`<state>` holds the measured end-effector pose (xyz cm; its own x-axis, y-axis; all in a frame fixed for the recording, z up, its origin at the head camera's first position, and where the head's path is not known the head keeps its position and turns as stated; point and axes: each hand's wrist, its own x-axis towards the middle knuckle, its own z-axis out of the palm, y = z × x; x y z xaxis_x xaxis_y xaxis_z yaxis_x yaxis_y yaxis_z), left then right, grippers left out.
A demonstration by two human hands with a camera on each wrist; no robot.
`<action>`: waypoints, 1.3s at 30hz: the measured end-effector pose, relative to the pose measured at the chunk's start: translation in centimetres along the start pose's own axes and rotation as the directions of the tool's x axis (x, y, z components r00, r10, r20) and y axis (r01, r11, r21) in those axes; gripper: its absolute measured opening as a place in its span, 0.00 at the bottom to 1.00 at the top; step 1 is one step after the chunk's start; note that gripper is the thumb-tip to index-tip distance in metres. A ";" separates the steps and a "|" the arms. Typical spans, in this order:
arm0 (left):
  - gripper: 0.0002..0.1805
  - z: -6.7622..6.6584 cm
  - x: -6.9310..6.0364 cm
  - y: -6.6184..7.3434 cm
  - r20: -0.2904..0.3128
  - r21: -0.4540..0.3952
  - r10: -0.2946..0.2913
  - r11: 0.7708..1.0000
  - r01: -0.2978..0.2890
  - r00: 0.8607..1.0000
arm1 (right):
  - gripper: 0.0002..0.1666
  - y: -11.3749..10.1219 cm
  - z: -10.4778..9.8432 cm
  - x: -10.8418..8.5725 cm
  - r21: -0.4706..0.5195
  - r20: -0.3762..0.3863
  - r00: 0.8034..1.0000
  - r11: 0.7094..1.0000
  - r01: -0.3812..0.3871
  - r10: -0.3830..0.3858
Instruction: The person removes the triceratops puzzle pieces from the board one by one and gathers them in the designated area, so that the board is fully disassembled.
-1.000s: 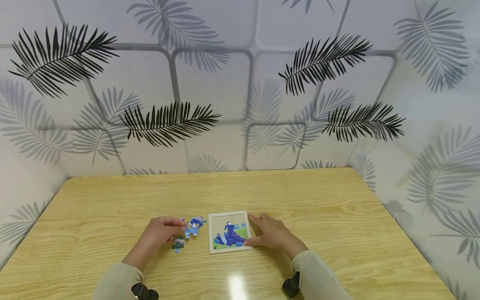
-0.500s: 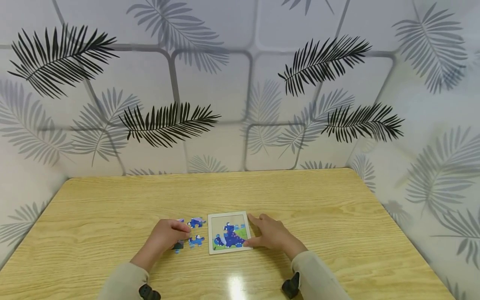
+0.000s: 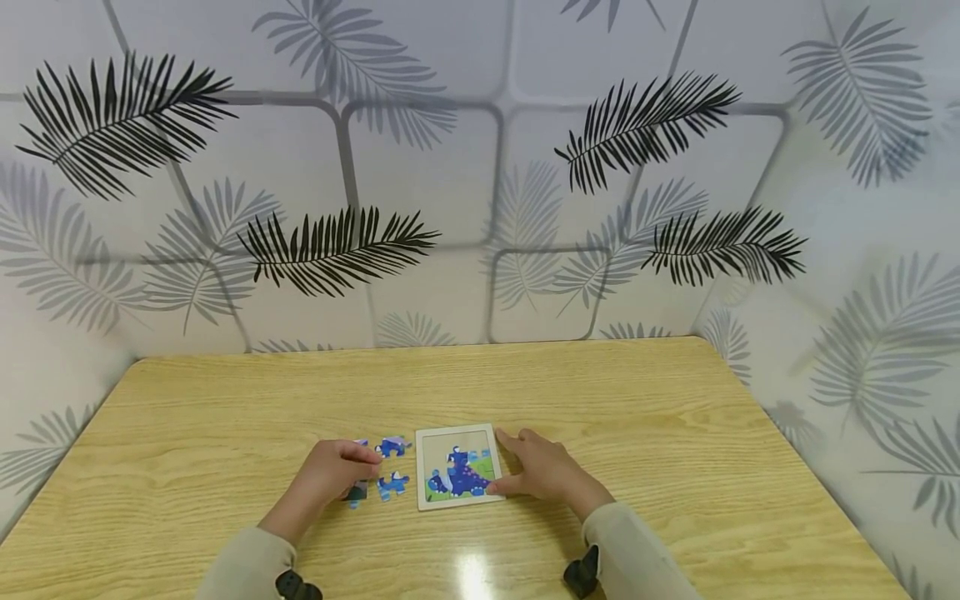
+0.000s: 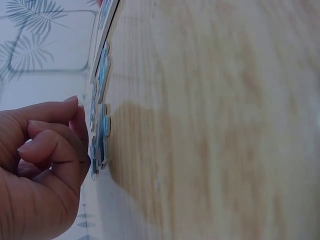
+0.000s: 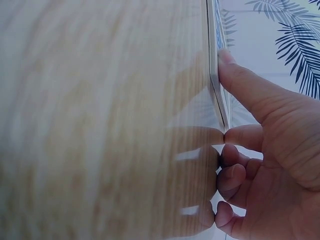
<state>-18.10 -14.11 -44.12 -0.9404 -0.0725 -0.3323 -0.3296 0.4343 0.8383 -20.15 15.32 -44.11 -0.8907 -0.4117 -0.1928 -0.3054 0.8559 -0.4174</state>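
Note:
My left hand (image 3: 337, 471) hovers low over loose jigsaw pieces, fingers loosely curled, with nothing visible between them in the left wrist view. A blue piece (image 3: 393, 446) lies just beyond its fingertips, and another blue piece (image 3: 392, 485) lies nearer. A dark piece (image 3: 357, 492) is partly hidden under the hand. My right hand (image 3: 543, 468) holds the right side of a square jigsaw puzzle board (image 3: 422, 467), thumb on its rim and index finger at the far corner. Inside the board, a blue dinosaur picture (image 3: 467, 477) is partly assembled; its upper area shows bare backing.
The wooden table (image 3: 600, 392) extends around the board and the pieces. A wall with printed leaves (image 3: 465, 183) stands behind it. Dark cameras are strapped at both wrists. Glare shows near the table's front.
The blue piece at my left fingertips has come down nearer me and now lies apart from the hand. My left hand has shifted slightly right. The right hand and puzzle board stay put.

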 end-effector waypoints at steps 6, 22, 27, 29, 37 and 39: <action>0.05 0.6 -0.3 0.3 0.007 0.009 0.082 0.997 -0.082 0.997 | 0.53 -0.1 0.0 -0.1 0.006 0.002 1.000 1.000 -0.009 0.009; 0.36 2.9 -0.1 1.7 0.260 0.550 0.505 0.623 -0.557 0.823 | 0.53 0.1 0.1 0.0 0.035 0.012 1.000 0.999 -0.002 0.002; 0.43 3.6 0.3 1.8 0.309 0.682 0.495 0.480 -0.552 0.812 | 0.52 -0.1 0.2 0.0 0.030 0.011 1.000 1.000 -0.002 0.002; 0.45 3.9 0.4 1.8 0.315 0.717 0.473 0.450 -0.533 0.823 | 0.52 -0.2 0.2 0.0 0.029 0.015 1.000 1.000 -0.003 0.002; 0.44 4.2 0.2 2.6 0.339 0.724 0.467 0.424 -0.544 0.817 | 0.53 -0.2 -0.1 0.0 0.027 0.013 1.000 1.000 -0.003 0.002; 0.44 4.3 0.4 2.9 0.364 0.715 0.463 0.417 -0.561 0.808 | 0.53 -0.3 -0.3 0.0 0.025 0.020 1.000 1.000 -0.018 0.017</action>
<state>-19.08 -9.08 -43.71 -0.8821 0.4696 -0.0382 0.4500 0.8638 0.2268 -20.15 15.17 -43.76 -0.8889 -0.4031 -0.2179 -0.2808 0.8549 -0.4362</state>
